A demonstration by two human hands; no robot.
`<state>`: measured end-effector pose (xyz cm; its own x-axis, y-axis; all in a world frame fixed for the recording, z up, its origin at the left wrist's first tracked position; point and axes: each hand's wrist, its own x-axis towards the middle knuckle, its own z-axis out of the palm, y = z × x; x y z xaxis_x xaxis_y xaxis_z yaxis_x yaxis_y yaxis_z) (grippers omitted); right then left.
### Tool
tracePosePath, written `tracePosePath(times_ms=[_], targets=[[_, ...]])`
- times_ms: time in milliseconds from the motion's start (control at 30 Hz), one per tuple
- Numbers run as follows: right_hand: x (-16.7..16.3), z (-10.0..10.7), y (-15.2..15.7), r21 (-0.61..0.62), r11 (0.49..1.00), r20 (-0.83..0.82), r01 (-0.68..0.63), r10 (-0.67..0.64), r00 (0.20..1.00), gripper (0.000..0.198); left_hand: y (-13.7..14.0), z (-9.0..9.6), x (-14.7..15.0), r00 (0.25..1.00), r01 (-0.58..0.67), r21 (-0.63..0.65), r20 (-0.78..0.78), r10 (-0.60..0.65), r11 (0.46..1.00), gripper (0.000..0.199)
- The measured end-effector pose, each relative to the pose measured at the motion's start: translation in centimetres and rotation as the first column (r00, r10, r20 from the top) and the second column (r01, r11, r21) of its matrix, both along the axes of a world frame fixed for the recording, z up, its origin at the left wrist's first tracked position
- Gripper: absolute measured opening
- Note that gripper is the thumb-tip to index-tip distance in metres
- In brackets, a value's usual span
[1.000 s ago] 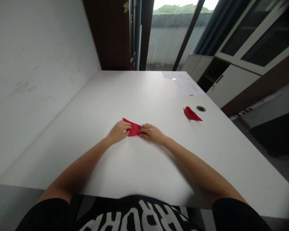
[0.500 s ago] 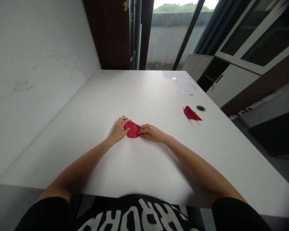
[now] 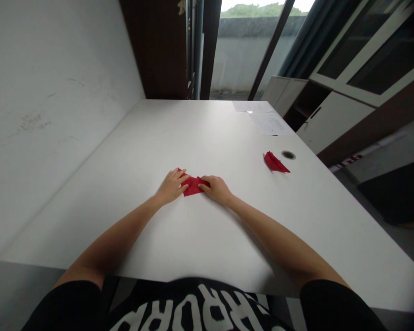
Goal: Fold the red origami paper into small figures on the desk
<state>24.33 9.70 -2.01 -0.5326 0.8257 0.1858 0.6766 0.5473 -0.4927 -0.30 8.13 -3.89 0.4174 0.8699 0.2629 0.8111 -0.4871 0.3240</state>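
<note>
A piece of folded red paper lies on the white table in front of me, with creased flaps along its upper edge. My left hand holds its left end, fingers over the top and thumb at the near side. At the right end, my right hand grips the paper between thumb and fingers. Both ends are partly hidden under my fingers. A second folded red paper piece, pointed at its right end, rests farther right, touched by neither hand.
A round cable hole sits beside the second red piece. White printed sheets lie at the table's far right corner. A wall borders the table on the left; white cabinets stand beyond its right edge.
My right hand has shifted slightly and its thumb now presses on the paper's near face. The paper's lower edge looks straighter and a small peak shows at its top. My left hand stays nearly in place.
</note>
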Motion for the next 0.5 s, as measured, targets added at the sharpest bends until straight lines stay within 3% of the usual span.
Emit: tracePosePath(times_ms=[200, 367, 500], targets=[[-0.1, -0.9, 0.2, 0.113, 0.99, 0.075, 0.089, -0.098, 0.992, 0.029, -0.8, 0.4, 1.0, 1.0, -0.021, 0.071, -0.02, 0.022, 0.997, 0.036], [-0.1, -0.8, 0.2, 0.153, 0.982, 0.174, 0.108, -0.134, 0.976, 0.031, -0.9, 0.3, 1.3, 0.994, 0.085, 0.021, 0.072, -0.086, 0.996, 0.043], [0.2, -0.7, 0.4, 0.199, 0.967, 0.22, 0.16, -0.203, 0.954, 0.036, -0.8, 0.0, 1.3, 0.984, 0.173, -0.027, -0.036, -0.174, 0.984, 0.042]])
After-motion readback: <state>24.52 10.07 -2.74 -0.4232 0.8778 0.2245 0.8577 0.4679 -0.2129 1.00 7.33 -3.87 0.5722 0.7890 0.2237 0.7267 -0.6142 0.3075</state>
